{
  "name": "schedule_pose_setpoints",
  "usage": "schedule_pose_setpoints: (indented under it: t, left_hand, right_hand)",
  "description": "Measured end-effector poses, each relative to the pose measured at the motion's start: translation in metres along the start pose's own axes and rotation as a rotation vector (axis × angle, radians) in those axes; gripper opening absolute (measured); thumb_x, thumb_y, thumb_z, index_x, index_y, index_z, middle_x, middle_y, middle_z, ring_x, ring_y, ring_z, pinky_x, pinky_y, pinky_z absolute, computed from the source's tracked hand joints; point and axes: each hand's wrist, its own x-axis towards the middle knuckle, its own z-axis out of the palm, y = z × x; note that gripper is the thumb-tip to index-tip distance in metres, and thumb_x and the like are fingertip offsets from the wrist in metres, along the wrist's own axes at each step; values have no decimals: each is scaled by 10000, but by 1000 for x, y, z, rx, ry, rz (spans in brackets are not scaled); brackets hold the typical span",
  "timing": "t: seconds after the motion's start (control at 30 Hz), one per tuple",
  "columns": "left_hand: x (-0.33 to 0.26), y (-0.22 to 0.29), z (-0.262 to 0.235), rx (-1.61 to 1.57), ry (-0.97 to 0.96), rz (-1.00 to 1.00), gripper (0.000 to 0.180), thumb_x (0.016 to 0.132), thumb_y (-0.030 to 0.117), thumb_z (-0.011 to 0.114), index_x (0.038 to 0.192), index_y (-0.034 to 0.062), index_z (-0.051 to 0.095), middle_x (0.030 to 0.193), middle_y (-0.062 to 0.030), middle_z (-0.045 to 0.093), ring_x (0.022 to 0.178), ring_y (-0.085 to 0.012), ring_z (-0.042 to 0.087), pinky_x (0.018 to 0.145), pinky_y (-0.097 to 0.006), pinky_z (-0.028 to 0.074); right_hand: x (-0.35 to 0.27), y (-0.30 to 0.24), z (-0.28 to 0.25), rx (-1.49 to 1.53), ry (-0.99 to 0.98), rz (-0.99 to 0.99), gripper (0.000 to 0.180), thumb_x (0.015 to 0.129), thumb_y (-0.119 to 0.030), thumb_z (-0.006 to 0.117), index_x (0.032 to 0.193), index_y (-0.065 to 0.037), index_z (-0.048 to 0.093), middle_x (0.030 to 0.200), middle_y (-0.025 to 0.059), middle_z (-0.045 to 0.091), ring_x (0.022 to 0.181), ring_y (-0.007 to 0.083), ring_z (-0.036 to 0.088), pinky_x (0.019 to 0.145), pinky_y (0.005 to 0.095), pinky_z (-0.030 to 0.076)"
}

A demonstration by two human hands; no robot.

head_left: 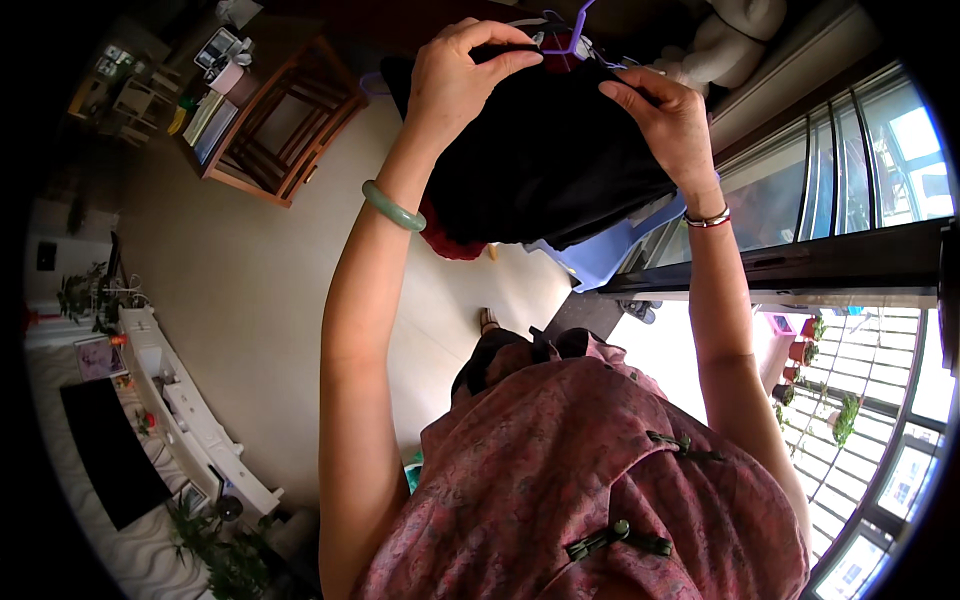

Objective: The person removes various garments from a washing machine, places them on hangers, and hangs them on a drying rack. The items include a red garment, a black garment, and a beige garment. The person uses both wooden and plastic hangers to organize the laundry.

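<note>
Both my arms reach up toward the top of the head view. My left hand point(470, 65), with a green bangle on its wrist, pinches the upper edge of a black garment point(550, 150). My right hand point(660, 115) grips the same edge farther right, thumb against the cloth. The garment hangs down between the two hands; its exact kind cannot be told. A purple hanger point(577, 35) shows at its top between my hands, its lower part hidden. Dark red cloth point(450, 240) peeks out below the garment on the left.
Behind the garment stands a blue plastic chair point(605, 255). A wooden stand point(290, 120) is at the upper left. Windows with a dark frame point(790, 265) run along the right, beside a barred balcony with potted plants point(848, 415). A white cabinet point(185, 400) and a television point(108, 455) are at lower left.
</note>
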Motion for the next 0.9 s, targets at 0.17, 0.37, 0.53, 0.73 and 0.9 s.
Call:
schedule_pose_setpoints:
  t: [0.17,0.37,0.53,0.73,0.9]
  left_hand:
    - [3,-36,-37,72,90,130,213,820,137,758,1022,84,716,1003,-19,671,1015,-148,601,891,-280,472]
    - [-38,-74,-60,-343,454,-270,389,1010,362,435,1292,117,544,1376,-67,456,1290,-212,412,1080,-334,323]
    - [-72,-100,-52,-714,471,-644,685,1003,604,236,1542,184,188,1612,-60,112,1488,-238,61,1147,-472,226]
    - [-71,-124,-40,-691,494,-669,649,1024,555,205,1552,187,130,1615,-59,99,1488,-245,71,1179,-429,156]
    - [-72,-141,-31,-648,461,-675,729,1003,597,231,1549,133,97,1616,-114,30,1489,-281,64,1202,-389,100]
  right_hand:
    - [16,-22,58,73,93,117,173,815,-171,763,880,-17,717,678,84,667,556,125,560,566,255,452]
    - [43,-35,118,69,138,175,201,798,-172,777,885,0,720,706,108,691,582,127,611,571,252,472]
    - [65,-55,169,126,131,227,216,800,-180,776,889,10,724,723,113,701,604,141,634,585,263,487]
    - [83,-38,216,233,188,334,252,808,-210,772,916,14,729,720,95,698,619,118,609,609,264,482]
    - [99,-8,235,378,237,489,285,829,-235,769,918,32,723,648,4,615,574,63,501,549,238,409]
